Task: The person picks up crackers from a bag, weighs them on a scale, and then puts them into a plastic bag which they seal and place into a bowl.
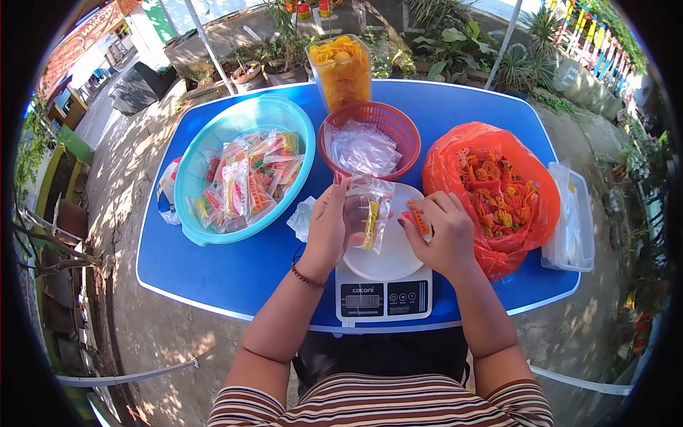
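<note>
My left hand (333, 217) grips a small clear plastic bag (373, 206) by its upper left side, and a yellow ridged snack piece (371, 224) shows inside it. In the fingers of my right hand (442, 231) are orange-red ridged snack pieces (418, 219), just right of the bag. Both hands are above the white round plate (384, 267) of a kitchen scale (384, 299); its display digits are too faint to read. To the right, a red plastic bag (455, 153) holds many loose orange, red and yellow snack pieces (498, 188).
A turquoise basket (191, 167) of filled packets (245, 181) stands left on the blue table (213, 285). Behind the scale are a red basket (409, 132) of clear bags (363, 149) and a tub (341, 67) of yellow chips. A clear container (580, 235) sits far right.
</note>
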### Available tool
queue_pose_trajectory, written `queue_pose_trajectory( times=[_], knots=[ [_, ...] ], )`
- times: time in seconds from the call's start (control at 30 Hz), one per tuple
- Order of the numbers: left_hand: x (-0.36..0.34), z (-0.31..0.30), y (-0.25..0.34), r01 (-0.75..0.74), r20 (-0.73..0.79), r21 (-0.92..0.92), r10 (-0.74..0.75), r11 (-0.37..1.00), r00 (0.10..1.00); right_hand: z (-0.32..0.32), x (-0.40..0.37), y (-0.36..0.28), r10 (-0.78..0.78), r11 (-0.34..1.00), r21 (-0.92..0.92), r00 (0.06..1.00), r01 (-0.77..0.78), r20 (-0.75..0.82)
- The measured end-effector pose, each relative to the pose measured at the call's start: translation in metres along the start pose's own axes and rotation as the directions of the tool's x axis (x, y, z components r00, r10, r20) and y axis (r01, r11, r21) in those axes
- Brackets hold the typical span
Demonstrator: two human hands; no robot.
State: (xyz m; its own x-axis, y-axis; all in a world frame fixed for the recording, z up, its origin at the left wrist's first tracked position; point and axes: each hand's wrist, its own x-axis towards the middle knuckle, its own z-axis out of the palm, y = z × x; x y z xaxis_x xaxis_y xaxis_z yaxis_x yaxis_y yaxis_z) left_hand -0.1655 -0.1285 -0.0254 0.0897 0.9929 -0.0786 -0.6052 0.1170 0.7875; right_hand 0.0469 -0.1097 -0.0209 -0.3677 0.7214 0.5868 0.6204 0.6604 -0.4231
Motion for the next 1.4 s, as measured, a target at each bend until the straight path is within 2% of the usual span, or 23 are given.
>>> queue_pose_trajectory(
  times=[0.03,0.07,0.17,0.23,0.33,0.43,0.53,0.63,0.67,0.77,0.9,1.07,1.17,1.27,1.37,1.4],
  knots=[
    [-0.001,0.005,0.005,0.01,-0.019,-0.046,-0.01,0.999,1.0,0.001,-0.001,-0.002,-0.025,0.997,-0.068,0.999,0.027,0.034],
    [-0.002,0.009,0.007,0.017,-0.036,-0.093,-0.02,0.996,0.999,0.004,-0.002,-0.002,-0.014,0.998,-0.055,1.0,0.016,0.025],
    [0.0,0.004,0.001,-0.131,-0.009,0.152,0.134,0.98,0.991,0.014,-0.007,0.003,0.005,1.0,-0.013,1.0,-0.005,0.012],
    [0.0,0.002,-0.003,-0.179,0.001,0.211,0.183,0.961,0.983,0.016,-0.009,0.005,0.001,1.0,0.017,1.0,-0.001,0.02],
    [-0.001,0.004,-0.003,-0.222,0.039,0.312,0.221,0.924,0.975,0.013,-0.007,0.001,0.059,0.984,0.167,0.998,-0.06,0.012],
    [-0.004,0.008,-0.003,-0.242,0.065,0.354,0.235,0.903,0.97,0.003,-0.001,-0.007,0.205,0.905,0.381,0.979,-0.187,-0.007],
    [-0.006,0.007,-0.005,-0.221,0.072,0.399,0.21,0.89,0.975,0.001,-0.004,-0.002,0.201,0.853,0.514,0.967,-0.092,-0.159],
    [-0.009,0.011,-0.003,-0.2,0.075,0.429,0.186,0.881,0.98,0.011,-0.006,0.001,0.26,0.653,0.755,0.923,0.049,-0.285],
    [-0.01,0.013,-0.002,-0.199,0.086,0.454,0.18,0.869,0.98,0.012,-0.006,-0.002,0.276,0.667,0.741,0.898,0.077,-0.342],
    [-0.013,0.017,-0.003,-0.195,0.113,0.477,0.16,0.857,0.981,0.007,-0.008,-0.003,0.2,0.676,0.728,0.922,0.115,-0.332],
    [-0.013,0.015,-0.006,-0.198,0.143,0.482,0.146,0.853,0.979,0.013,-0.014,-0.001,0.195,0.655,0.752,0.944,0.077,-0.267],
    [-0.012,0.016,-0.006,-0.172,0.081,0.464,0.152,0.869,0.985,0.008,-0.011,-0.003,0.239,0.618,0.775,0.907,0.133,-0.346],
    [-0.012,0.016,-0.006,-0.184,0.082,0.477,0.164,0.859,0.983,0.008,-0.013,0.006,0.208,0.658,0.751,0.944,0.058,-0.255],
    [-0.013,0.017,-0.005,-0.196,0.096,0.487,0.171,0.851,0.981,0.012,-0.013,0.001,0.24,0.641,0.765,0.93,0.064,-0.28],
    [-0.011,0.014,-0.008,-0.209,0.117,0.466,0.175,0.86,0.978,0.006,-0.009,-0.003,0.345,0.538,0.841,0.897,0.052,-0.275],
    [-0.011,0.012,-0.009,-0.212,0.123,0.454,0.175,0.865,0.977,0.006,-0.01,0.0,0.322,0.552,0.833,0.91,0.042,-0.259]
  ],
)
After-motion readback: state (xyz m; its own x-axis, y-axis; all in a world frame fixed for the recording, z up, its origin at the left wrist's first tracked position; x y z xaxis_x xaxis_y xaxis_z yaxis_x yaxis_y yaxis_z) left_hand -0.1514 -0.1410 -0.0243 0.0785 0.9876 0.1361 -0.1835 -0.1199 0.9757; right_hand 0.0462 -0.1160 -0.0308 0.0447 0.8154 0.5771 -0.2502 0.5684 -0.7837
